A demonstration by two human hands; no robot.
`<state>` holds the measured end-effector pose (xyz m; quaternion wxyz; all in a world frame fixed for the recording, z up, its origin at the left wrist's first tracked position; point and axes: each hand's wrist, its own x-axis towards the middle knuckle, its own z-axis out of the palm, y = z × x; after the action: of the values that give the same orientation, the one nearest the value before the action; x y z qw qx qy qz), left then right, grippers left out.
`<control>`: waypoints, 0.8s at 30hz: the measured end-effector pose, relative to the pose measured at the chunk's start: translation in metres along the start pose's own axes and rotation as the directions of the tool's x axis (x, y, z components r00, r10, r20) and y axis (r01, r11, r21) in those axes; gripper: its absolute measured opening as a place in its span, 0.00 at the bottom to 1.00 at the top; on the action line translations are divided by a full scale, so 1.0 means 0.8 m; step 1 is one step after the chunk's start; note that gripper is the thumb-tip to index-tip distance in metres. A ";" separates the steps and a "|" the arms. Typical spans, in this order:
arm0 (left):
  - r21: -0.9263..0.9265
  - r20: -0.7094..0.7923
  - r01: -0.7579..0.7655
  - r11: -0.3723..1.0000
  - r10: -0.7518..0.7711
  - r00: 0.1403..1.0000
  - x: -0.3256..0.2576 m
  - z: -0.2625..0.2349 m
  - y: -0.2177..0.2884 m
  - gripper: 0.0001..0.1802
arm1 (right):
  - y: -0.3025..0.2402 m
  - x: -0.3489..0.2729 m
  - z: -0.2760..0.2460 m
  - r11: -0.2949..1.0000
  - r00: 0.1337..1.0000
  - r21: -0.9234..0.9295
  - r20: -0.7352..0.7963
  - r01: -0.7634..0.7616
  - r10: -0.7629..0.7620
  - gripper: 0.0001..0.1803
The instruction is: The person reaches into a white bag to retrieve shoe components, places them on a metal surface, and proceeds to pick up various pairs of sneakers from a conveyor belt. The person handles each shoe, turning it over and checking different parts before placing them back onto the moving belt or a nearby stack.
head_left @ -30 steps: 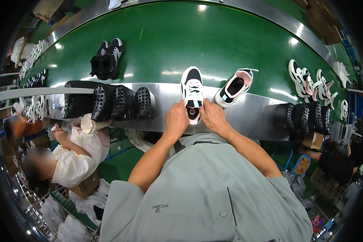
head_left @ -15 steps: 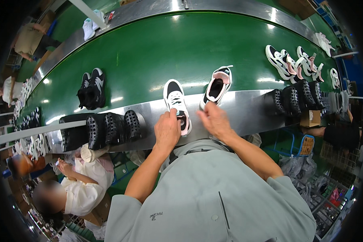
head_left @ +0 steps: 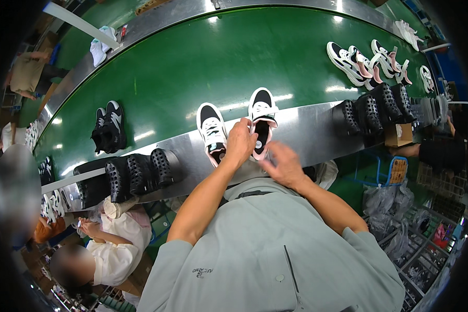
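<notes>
Two white-and-black sneakers with pink linings stand side by side in front of me, toes pointing away. My left hand [head_left: 240, 142] grips the right-hand sneaker [head_left: 263, 110] by the left side of its collar, with fingers curled over the edge. Just beside that sneaker's heel is my right hand [head_left: 284, 165], slightly blurred, its fingers apart and nothing in them. The left-hand sneaker [head_left: 211, 126] rests untouched, and my left wrist partly covers its heel. A strap lies across the upper of the right-hand sneaker.
Black studded forms [head_left: 139, 174] line the metal edge [head_left: 307, 132] at left, with more black forms [head_left: 369, 112] at right. A black pair [head_left: 109, 127] stands on the green belt [head_left: 166, 78]; several white-and-black sneakers [head_left: 346, 62] lie far right. A seated person [head_left: 114, 255] works at left.
The right-hand sneaker has turned round, so its toe now points away from me. My left hand has gone from the left-hand sneaker to this one. My view has shifted slightly.
</notes>
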<state>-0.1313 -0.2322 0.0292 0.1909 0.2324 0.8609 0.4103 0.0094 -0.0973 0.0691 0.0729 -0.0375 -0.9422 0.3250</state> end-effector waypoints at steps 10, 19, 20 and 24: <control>-0.169 -0.187 0.177 0.969 -0.208 0.960 -0.015 0.002 0.021 0.14 | 0.055 0.082 -0.014 0.936 0.939 -0.086 0.005 0.343 -0.343 0.13; 0.274 -0.143 -0.338 0.900 0.386 0.912 -0.040 -0.019 0.081 0.22 | 0.027 0.034 -0.002 0.980 0.949 0.036 -0.244 -0.196 0.199 0.29; 0.286 -0.113 -0.381 0.879 0.426 0.898 -0.035 -0.016 0.082 0.25 | 0.022 0.022 0.003 0.980 0.952 0.041 -0.236 -0.192 0.197 0.29; 0.352 -0.047 -0.578 0.736 0.630 0.775 -0.016 -0.006 0.045 0.11 | 0.021 0.032 0.038 0.859 0.887 0.224 0.139 -0.461 0.440 0.20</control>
<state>-0.1145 -0.2225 0.0629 -0.0642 0.4930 0.8051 0.3234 -0.0200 -0.0991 0.0379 -0.0404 -0.2339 -0.8606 0.4505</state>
